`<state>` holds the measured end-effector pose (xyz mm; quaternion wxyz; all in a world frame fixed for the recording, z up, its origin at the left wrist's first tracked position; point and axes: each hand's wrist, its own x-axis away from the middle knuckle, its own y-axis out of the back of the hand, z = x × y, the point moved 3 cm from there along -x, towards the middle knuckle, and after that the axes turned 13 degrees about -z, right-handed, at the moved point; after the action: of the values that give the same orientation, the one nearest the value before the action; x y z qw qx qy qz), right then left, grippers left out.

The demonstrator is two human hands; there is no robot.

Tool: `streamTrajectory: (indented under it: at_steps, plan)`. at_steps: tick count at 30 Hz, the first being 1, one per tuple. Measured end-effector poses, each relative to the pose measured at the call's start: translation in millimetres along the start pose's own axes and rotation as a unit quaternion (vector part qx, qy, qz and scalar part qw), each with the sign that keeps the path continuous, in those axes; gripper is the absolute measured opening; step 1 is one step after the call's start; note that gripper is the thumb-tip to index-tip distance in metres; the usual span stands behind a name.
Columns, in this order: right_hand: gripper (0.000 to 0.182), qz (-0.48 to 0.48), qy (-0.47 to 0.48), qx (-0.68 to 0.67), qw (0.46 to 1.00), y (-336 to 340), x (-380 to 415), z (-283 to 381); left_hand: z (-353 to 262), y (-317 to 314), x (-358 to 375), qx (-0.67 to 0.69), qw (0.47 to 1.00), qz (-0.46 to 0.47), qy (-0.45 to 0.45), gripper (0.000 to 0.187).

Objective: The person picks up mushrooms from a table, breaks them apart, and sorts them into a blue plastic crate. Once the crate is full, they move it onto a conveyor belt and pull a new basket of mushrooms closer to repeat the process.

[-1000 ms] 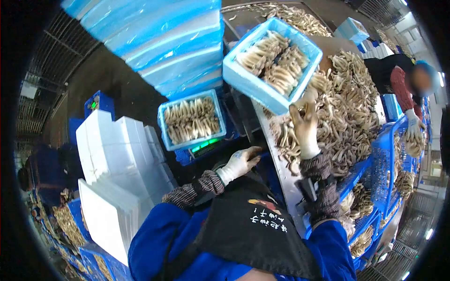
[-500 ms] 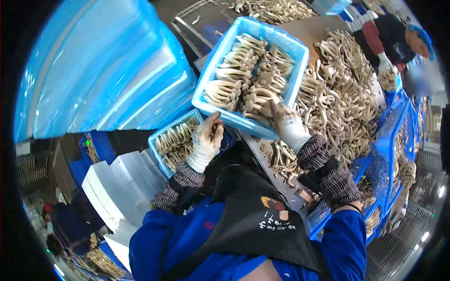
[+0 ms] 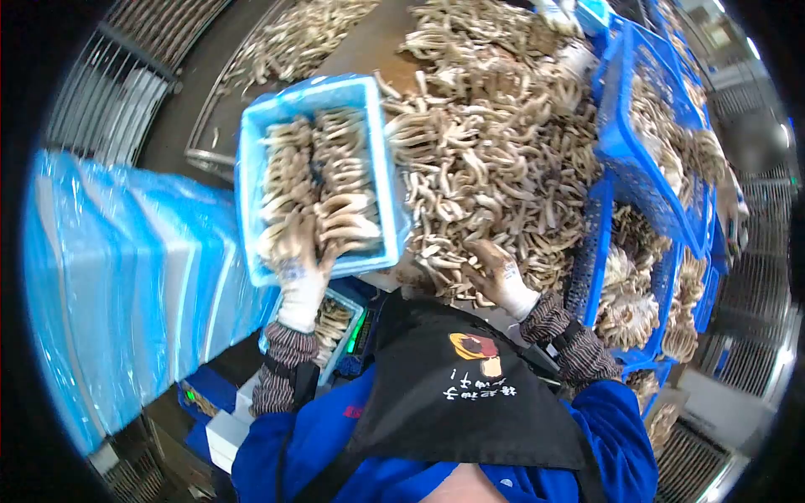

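A light-blue, film-lined foam box (image 3: pixel 251 176) holds mushrooms (image 3: pixel 342 159) laid in two rows. My left hand (image 3: pixel 300 268), in a soiled white glove, rests inside its near end, with extended fingers over the mushrooms of the left row and the thumb apart. To the right, my right hand (image 3: pixel 503 277) is at the near edge of a big heap of loose mushrooms (image 3: pixel 503 159). Its fingers are curved, with a gap between thumb and forefinger, and I make out nothing held there.
Tall stacked foam boxes in blue film (image 3: pixel 142 277) stand at the left. Below the box sits a smaller mushroom-filled box (image 3: pixel 345 348). Blue crates (image 3: pixel 625 109) with mushrooms line the right side. Another mushroom pile (image 3: pixel 293 42) lies at the back.
My right hand has left the box and moved to the loose heap. My left hand has gone from beside the box onto the mushrooms inside. The view has turned.
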<state>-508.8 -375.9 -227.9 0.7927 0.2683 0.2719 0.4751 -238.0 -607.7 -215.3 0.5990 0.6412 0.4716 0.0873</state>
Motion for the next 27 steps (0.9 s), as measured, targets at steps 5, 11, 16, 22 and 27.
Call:
streamTrajectory:
  at_steps: [5, 11, 16, 22, 27]
  plan:
    - [0.04, -0.097, -0.346, -0.194, 0.913, 34.3, 69.2, -76.3, -87.8, -34.2, -28.3, 0.173, 0.984, 0.028, 0.027, 0.05]
    - [0.036, -0.135, -0.234, -0.055, 0.961, 55.2, 120.2, -90.7, -147.1, -173.5, -114.1, -0.068, 0.967, 0.222, -0.106, 0.09]
    - [0.036, -0.141, -0.338, -0.14, 0.92, 67.4, 154.5, -77.7, -124.1, -223.5, -198.1, -0.181, 0.928, 0.289, -0.151, 0.071]
    - [0.038, -0.229, -0.34, -0.14, 0.901, 71.1, 187.4, -97.1, -99.2, -264.6, -194.7, 0.046, 0.941, 0.334, 0.008, 0.056]
    - [0.034, -0.334, -0.287, -0.048, 0.897, 131.6, 193.0, -78.8, -108.5, -272.9, -231.2, 0.281, 0.917, 0.272, 0.079, 0.078]
